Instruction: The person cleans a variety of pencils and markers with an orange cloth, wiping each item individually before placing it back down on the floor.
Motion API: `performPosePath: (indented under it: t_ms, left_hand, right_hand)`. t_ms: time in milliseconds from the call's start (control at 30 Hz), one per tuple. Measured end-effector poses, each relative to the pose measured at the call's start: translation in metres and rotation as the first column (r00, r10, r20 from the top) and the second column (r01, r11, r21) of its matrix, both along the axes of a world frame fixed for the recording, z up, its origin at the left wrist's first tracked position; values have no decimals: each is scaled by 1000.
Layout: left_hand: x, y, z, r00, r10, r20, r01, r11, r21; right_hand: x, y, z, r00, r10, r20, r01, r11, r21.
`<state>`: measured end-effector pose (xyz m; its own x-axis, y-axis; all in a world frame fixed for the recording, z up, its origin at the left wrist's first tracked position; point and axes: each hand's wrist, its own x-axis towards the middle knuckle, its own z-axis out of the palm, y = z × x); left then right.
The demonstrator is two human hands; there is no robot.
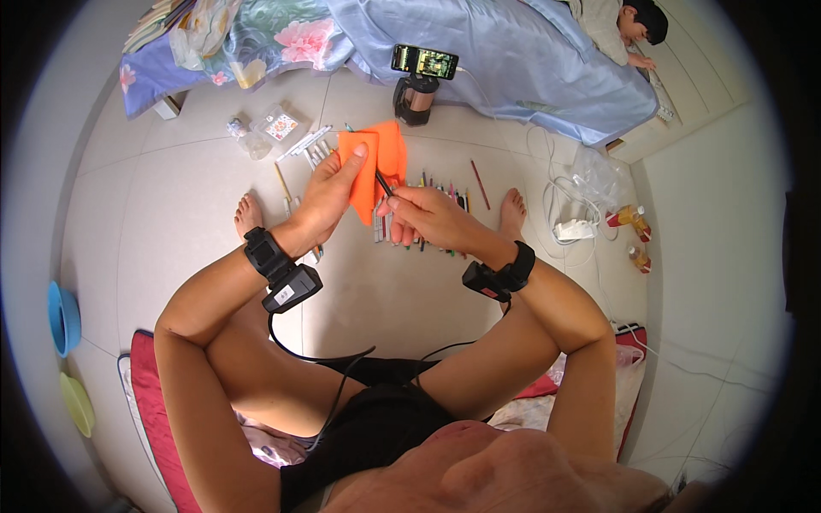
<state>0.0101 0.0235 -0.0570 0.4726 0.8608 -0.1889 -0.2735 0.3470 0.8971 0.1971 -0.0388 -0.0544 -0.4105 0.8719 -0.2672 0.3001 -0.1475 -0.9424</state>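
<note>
My left hand [328, 192] grips a folded orange cloth [390, 151], its thumb pressed flat on the front layer. Between the fingers of my right hand [426, 215] is a slim dark pen or pencil [383, 183]. The far end of it meets the cloth's folds, where its tip is hidden. On the tiled floor under my right hand lies a row of coloured pencils and pens [462, 199]. White-barrelled markers [319, 152] lie beyond my left hand, partly covered by the cloth. A single dark red pencil [480, 184] rests apart on the right.
A phone [424, 62] leans atop a dark-and-copper flask [414, 101] before the bed [487, 64], where a person [609, 29] lies. A clear plastic box [280, 123] stands left. Cables and a white power strip [575, 229] lie right, near drink bottles [632, 219]. A blue basin [64, 319] stands far left.
</note>
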Motion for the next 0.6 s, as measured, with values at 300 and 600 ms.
performPosePath:
  t_ms: [300,600]
  left_hand:
    - [2,-4,-16,979,-188,-79,191,981,31]
    - [-4,4,-7,998,-48,32,50,998,-42]
  right_hand:
    - [-1,-1,3,996,-69,-53,69,998,-4]
    - [-2,-2,2,998,-53,-22,53,999,-9]
